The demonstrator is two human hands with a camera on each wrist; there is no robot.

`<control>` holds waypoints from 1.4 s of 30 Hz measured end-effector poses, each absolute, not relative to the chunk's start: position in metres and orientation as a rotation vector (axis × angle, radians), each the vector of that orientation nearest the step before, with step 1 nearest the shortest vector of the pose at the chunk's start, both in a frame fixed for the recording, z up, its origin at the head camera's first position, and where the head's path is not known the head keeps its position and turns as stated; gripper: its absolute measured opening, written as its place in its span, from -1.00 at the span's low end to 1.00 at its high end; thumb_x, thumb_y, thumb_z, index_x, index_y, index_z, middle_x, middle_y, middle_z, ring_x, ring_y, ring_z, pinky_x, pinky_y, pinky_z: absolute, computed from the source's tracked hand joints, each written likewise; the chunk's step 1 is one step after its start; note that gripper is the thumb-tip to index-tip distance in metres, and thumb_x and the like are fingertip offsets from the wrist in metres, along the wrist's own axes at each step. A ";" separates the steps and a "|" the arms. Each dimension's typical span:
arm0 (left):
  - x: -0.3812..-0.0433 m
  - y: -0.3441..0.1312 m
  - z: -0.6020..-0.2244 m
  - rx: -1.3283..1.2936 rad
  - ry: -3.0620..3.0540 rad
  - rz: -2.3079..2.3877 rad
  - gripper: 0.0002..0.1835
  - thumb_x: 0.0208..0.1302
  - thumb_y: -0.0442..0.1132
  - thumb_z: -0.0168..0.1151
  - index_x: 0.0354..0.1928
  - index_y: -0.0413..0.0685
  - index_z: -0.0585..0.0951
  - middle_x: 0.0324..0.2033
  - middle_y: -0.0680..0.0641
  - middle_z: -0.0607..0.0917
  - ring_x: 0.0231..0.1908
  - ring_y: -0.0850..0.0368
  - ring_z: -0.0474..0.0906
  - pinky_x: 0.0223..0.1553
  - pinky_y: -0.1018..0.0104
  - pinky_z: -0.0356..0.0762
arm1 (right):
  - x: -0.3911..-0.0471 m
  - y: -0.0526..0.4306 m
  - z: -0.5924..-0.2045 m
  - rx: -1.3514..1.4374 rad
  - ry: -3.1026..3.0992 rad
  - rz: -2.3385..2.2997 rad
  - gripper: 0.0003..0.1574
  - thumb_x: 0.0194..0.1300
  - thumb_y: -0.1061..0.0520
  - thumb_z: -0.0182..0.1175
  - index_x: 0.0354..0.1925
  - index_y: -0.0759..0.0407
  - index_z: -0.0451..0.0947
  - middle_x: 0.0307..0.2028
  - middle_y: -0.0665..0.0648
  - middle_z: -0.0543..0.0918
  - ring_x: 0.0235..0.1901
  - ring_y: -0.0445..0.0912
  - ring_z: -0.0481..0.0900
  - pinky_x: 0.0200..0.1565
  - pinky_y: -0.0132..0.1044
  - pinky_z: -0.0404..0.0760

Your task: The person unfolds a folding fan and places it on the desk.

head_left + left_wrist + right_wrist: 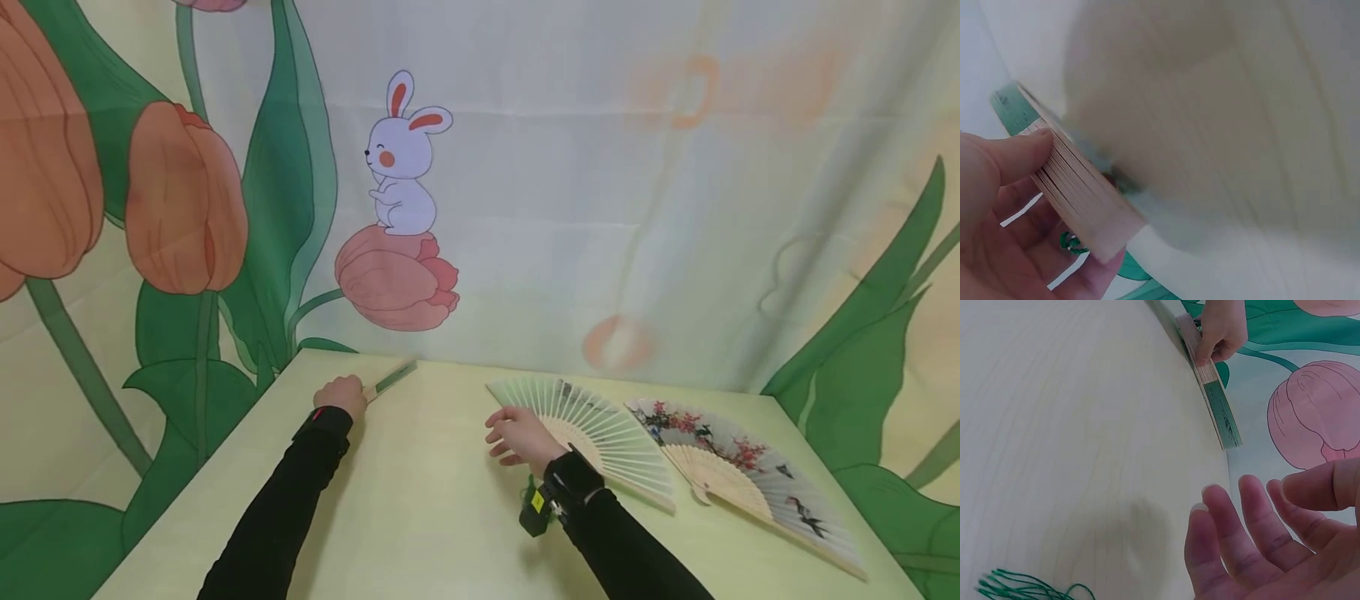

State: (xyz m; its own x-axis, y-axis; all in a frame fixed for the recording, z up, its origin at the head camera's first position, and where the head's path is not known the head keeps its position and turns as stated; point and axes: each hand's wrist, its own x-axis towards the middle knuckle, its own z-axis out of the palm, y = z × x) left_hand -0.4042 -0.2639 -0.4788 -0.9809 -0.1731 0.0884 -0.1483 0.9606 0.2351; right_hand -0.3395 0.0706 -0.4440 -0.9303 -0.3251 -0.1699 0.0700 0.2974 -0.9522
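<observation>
My left hand (342,395) grips a folded hand fan (392,379) near the back left of the table. In the left wrist view the thumb presses on the stacked wooden ribs of the fan (1082,187), with the fingers beneath and a green cord loop at its end. The fan's green leaf section points away from the hand. My right hand (522,435) hovers over the table with loosely bent fingers and nothing in them, beside a spread pale green fan (600,425). Right of that lies a spread fan with painted blossoms and birds (750,467).
The pale wooden table (420,517) ends at the back against a hanging cloth (555,208) printed with tulips and a rabbit. A green tassel (1029,589) lies near the right hand. A small black device (535,512) hangs at the right wrist.
</observation>
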 end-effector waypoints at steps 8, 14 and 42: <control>-0.394 -0.251 -0.473 0.157 -2.999 -0.593 -0.82 0.30 -0.24 0.18 -0.43 -0.20 0.58 -0.53 -0.12 0.55 -0.48 -0.07 0.47 -0.45 0.06 0.43 | -0.338 0.070 -0.450 -0.213 2.226 -1.680 -0.66 0.38 0.22 -0.01 0.04 0.40 0.45 -0.24 0.29 0.62 -0.29 0.15 0.65 -0.30 -0.10 0.70; -0.392 -0.224 -0.474 0.028 -2.925 -0.868 -0.78 0.35 -0.15 0.21 -0.33 -0.18 0.63 -0.50 -0.05 0.58 -0.46 0.01 0.47 -0.42 0.19 0.40 | -0.338 0.069 -0.455 -0.203 2.226 -1.690 -0.67 0.38 0.22 0.01 0.03 0.39 0.46 -0.24 0.29 0.63 -0.34 0.09 0.66 -0.31 -0.12 0.70; -0.362 -0.100 -0.451 -0.357 -2.700 -2.006 -0.67 0.43 -0.12 0.16 -0.03 -0.29 0.60 -0.22 -0.20 0.68 -0.30 0.04 0.69 -0.24 0.20 0.62 | -0.344 0.098 -0.447 -0.096 2.148 -1.995 -0.53 0.53 0.06 -0.03 0.17 0.40 0.43 -0.08 0.38 0.54 -0.33 0.01 0.62 -0.27 -0.23 0.66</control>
